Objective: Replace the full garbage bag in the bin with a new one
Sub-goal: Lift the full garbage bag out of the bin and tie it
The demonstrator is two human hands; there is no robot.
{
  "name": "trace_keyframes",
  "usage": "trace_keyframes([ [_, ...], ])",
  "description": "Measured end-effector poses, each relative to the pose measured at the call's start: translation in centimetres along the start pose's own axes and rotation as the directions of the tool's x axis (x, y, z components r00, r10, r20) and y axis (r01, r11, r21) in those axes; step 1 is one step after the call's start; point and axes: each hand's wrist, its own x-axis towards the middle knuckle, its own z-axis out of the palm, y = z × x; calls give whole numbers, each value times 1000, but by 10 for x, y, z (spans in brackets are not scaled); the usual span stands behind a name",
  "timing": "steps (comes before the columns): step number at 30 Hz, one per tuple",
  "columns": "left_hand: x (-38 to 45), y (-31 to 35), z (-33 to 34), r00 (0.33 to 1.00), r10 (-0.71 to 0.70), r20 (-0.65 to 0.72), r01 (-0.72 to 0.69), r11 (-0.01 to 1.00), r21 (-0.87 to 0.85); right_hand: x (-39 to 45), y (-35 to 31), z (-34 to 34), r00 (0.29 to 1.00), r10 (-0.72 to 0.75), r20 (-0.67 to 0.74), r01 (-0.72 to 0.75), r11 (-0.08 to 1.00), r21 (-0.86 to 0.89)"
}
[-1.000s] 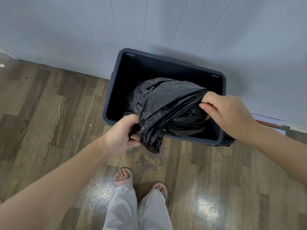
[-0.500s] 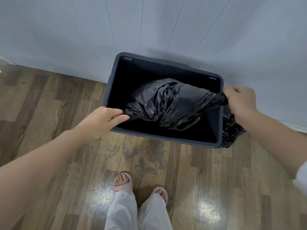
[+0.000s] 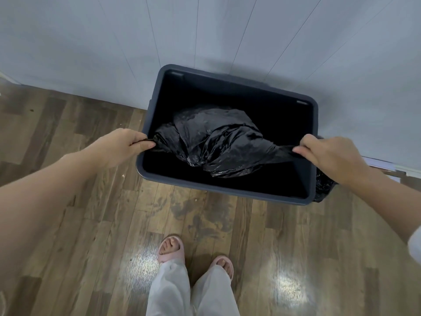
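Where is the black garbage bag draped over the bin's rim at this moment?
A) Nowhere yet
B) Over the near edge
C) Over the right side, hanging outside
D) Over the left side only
C: beneath the right hand, the black garbage bag spills over the bin rim's right side and hangs outside; the left hand holds its end at the left rim.

The bin [image 3: 230, 189] is a dark blue-grey rectangular plastic tub with rounded corners, standing upright on the wooden floor with its far long side close to the pale panelled wall. Its inside is dark. The black garbage bag [image 3: 216, 142] is thin, glossy and crumpled, stretched across the bin's opening from the left short rim to the right short rim, bunched in the middle. At the right, part of it hangs down over the rim outside the bin.
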Motion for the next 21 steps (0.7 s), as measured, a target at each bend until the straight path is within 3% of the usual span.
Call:
trace_keyframes([
  [5, 5, -8, 1, 1000, -22, 19, 23, 999, -38, -5, 7, 10, 988, -48, 144, 60, 995, -81],
  [9, -5, -4, 1, 999, -42, -10, 42, 998, 38, -3, 10, 15, 993, 12, 113, -7, 999, -51],
  [14, -10, 0, 6, 999, -32, -3, 32, 994, 102, -17, 13, 11, 965, 82, 248, -73, 996, -45],
  [17, -14, 0, 4, 998, -54, -28, 56, 995, 83, -22, 12, 16, 967, 116, 226, -106, 993, -57],
  [19, -19, 5, 0, 998, -42, -48, 43, 999, 30, -20, 10, 8, 941, 240, 240, -232, 971, -63],
  [21, -25, 14, -8, 999, -26, -44, 26, 1000, -3, -18, 8, -8, 920, 320, 224, -337, 941, 39],
])
